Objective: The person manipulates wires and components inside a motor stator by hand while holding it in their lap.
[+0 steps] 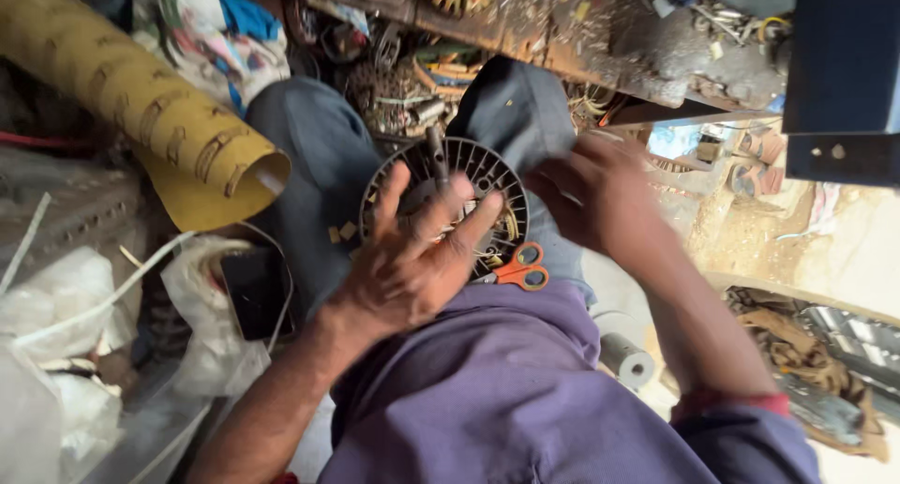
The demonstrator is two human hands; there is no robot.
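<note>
A round black motor housing (pixel 487 179) with slotted vents and a centre shaft lies on my lap between my knees. My left hand (pixel 412 259) rests spread over its near side, fingers apart, steadying it. At the housing's right edge, my right hand (pixel 595 198) has its fingers curled by the copper windings; motion blur hides what they pinch, if anything. Orange-handled scissors (pixel 522 268) lie on my lap just below the housing, between the two hands.
A rolled yellow sheet (pixel 141 109) leans at the left above plastic bags (pixel 56 306). A dark phone-like slab (pixel 255 292) sits by my left thigh. A cluttered rusty workbench edge (pixel 562 44) runs overhead. A white tape roll (pixel 626 360) lies at the right.
</note>
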